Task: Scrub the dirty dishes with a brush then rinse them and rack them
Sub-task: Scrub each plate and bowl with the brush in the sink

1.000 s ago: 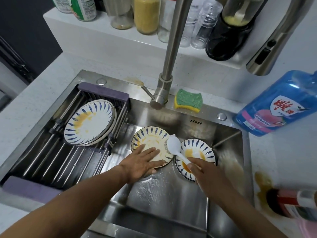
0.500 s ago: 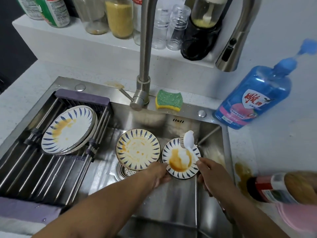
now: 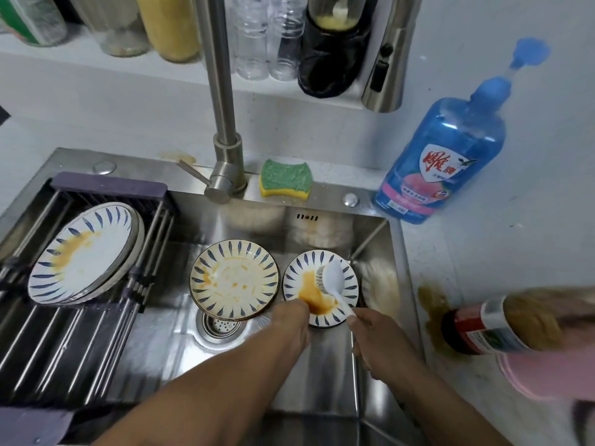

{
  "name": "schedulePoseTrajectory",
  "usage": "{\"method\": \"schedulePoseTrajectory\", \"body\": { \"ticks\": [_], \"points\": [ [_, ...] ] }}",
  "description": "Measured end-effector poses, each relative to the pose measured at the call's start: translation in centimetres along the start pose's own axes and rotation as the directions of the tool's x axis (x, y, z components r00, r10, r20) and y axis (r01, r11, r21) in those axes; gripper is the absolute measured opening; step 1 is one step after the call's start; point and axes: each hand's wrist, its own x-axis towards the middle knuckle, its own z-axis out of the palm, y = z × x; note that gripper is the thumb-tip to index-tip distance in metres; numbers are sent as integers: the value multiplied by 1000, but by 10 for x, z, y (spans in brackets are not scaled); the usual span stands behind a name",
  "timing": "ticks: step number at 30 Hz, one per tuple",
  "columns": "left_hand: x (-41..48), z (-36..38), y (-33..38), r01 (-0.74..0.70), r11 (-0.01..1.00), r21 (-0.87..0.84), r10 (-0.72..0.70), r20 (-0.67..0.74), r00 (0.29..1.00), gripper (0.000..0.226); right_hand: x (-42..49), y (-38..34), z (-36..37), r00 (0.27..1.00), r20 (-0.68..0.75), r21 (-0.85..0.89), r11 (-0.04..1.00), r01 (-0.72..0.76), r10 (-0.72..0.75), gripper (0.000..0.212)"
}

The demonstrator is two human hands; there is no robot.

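The rack (image 3: 64, 342) spans the sink's (image 3: 322, 365) left, stacked plates (image 3: 87, 252) on it. In the basin the wide plate (image 3: 234, 278) lies left of the small plate (image 3: 299, 275), whose near rim my left hand (image 3: 291, 323) holds; the brush (image 3: 333, 284) in my right hand (image 3: 376, 339) lies on it.

Bare left hand (image 3: 291, 323) and right hand (image 3: 376, 336) — forearms (image 3: 225, 391) bare too.

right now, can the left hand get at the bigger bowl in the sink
Probably yes. The bowl sits uncovered just left of the left hand, with nothing between them. That hand holds the rim of the small dish, so it must let go first.
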Motion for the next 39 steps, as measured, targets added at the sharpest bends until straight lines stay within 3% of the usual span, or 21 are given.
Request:
{"method": "schedulePoseTrajectory", "body": {
  "ticks": [3,6,10,13,21,24,26,28,31,35,39],
  "points": [
    [-6,5,2,-25,997,67,33,-120,992,38,2,1,4,1000,-6,-23,1000,3,-3,16],
    [-8,2,4,-23,996,89,36,-146,989,45,2,4,8,1000,-11,-23,1000,4,-4,18],
    [3,3,6,33,999,-31,-38,-186,982,48,4,8,11,1000,-28,-28,1000,-10,9,18],
    [5,1,6,64,988,-140,-83,-136,987,31,6,14,12,999,-35,-24,999,-33,32,16],
    [-7,-2,5,43,976,-212,-48,-20,999,44,7,17,11,1000,-14,-63,998,-20,19,18],
    [2,-3,0,26,992,-123,-26,0,1000,75,5,14,10,1000,-9,-70,997,-16,16,20],
    [29,-4,-8,10,1000,5,-10,-13,1000,75,4,8,5,1000,-8,-97,995,-6,6,18],
    [49,-5,-12,16,995,100,-15,-13,1000,48,5,5,-2,1000,-8,-156,988,10,-11,20],
    [6,-13,8,32,987,154,-50,113,992,21,0,-1,-13,999,4,-249,967,46,-47,22],
    [-26,-26,19,11,989,146,-48,255,966,33,-19,-12,-30,995,47,-411,906,99,-87,22],
    [-41,-42,33,-33,993,117,-9,340,940,48,-49,-32,-48,989,60,-721,679,135,-134,29]
  ]
}}
